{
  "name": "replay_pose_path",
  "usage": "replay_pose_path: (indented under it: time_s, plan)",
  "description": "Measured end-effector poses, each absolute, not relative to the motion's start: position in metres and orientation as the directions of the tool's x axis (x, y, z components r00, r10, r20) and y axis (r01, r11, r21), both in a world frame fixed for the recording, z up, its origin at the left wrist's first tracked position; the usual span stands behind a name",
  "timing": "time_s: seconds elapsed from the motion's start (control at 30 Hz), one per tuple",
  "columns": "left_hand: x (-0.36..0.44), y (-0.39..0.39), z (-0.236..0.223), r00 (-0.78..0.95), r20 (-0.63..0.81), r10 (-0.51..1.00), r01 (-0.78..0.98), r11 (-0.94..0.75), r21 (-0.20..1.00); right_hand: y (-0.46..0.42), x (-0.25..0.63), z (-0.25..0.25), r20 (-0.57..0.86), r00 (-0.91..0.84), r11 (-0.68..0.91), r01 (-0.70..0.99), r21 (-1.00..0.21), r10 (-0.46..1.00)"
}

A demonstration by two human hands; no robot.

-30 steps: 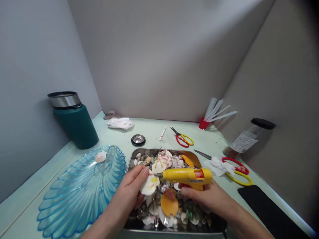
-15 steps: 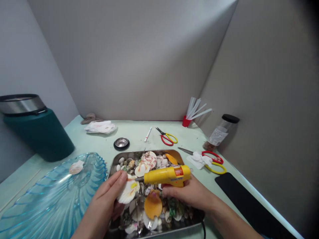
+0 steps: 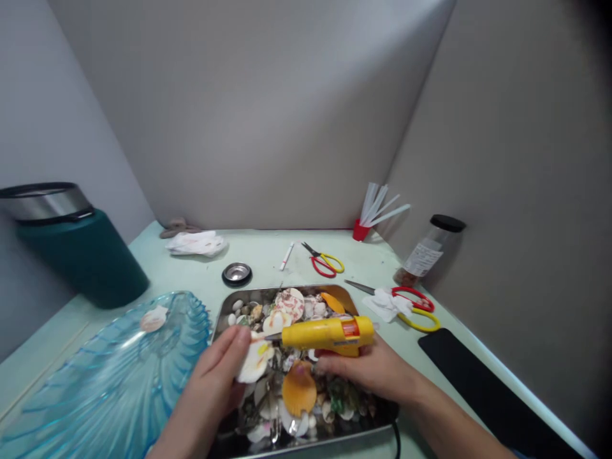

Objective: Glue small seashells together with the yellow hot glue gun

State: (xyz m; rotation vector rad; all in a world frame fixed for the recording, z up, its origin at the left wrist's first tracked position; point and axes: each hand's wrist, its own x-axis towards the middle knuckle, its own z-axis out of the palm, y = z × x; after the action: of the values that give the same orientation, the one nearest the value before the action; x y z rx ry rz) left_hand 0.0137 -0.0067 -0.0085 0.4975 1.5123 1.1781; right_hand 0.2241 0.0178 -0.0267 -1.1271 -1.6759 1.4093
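Note:
My left hand [image 3: 220, 363] pinches a white scallop shell [image 3: 255, 360] with yellow and orange marks. In my right hand [image 3: 363, 370] is a yellow hot glue gun [image 3: 315, 335], held sideways with its metal nozzle at the upper edge of the white shell. Whether the nozzle touches the shell I cannot tell. Beneath both hands lies a metal tray [image 3: 268, 294] full of shells and small stones. An orange scallop shell [image 3: 299, 390] lies among them, below the glue gun. Part of the tray's contents is hidden by my hands.
A blue glass shell-shaped dish [image 3: 115, 376] holding one pale shell [image 3: 153, 318] stands left, before a green bottle [image 3: 86, 255]. Scissors [image 3: 415, 309] with tissue, a jar [image 3: 428, 252] and a black strip [image 3: 478, 382] lie right. Behind are smaller scissors [image 3: 325, 261] and a red cup [image 3: 361, 230] of glue sticks.
The whole view has shifted slightly, so everything sits a little further right. Both hands keep their hold on the white scallop shell and the hot glue gun, in nearly the same pose.

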Motion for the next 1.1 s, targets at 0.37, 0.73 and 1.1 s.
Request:
replay_pose_path:
  time_s: [0.37, 0.73, 1.1]
  plan:
    - [0.011, -0.007, -0.019, -0.131, -0.418, 0.899, -0.253, 0.378, 0.891, 0.018, 0.223, -0.028, -0.1, -0.516, -0.031, 0.139, -0.99, 0.851]
    - [0.01, -0.006, -0.018, -0.184, -0.411, 0.893, -0.279, 0.353, 0.893, 0.017, 0.222, -0.025, -0.121, -0.545, -0.014, 0.197, -0.98, 0.83]
    - [0.009, -0.007, -0.023, -0.062, -0.368, 0.928, -0.21, 0.349, 0.914, 0.018, 0.225, -0.033, -0.096, -0.459, -0.019, 0.17, -0.985, 0.883]
